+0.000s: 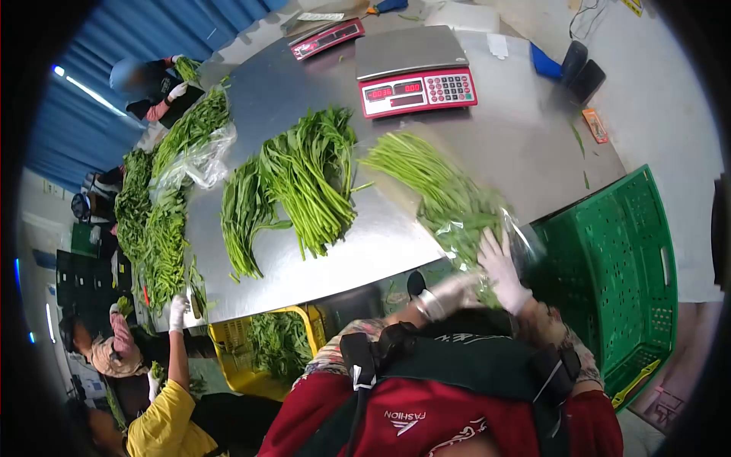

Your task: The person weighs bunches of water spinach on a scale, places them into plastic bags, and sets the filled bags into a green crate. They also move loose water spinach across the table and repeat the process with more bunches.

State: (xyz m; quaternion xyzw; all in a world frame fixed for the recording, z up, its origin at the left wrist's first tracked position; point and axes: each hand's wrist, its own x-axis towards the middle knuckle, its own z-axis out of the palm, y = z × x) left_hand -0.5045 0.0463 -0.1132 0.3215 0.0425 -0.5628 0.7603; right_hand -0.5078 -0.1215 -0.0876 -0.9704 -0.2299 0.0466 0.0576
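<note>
A clear plastic bag (457,242) of leafy green stems (419,169) lies slanted across the metal table's front edge. My right hand (502,270), in a white glove, rests on the bag's near end with its fingers stretched out. Close beside it, my left hand (451,295), also gloved, is at the bag's lower end. Motion smears its fingers, so their grip does not show. Left of the bag, loose bunches of the same kind of greens (308,179) lie on the table.
A red digital scale (415,72) stands behind the bag, with a second scale (327,38) farther left. A green crate (617,266) is at my right, a yellow crate (311,327) at left. Co-workers handle greens along the left, one in a yellow shirt (171,426).
</note>
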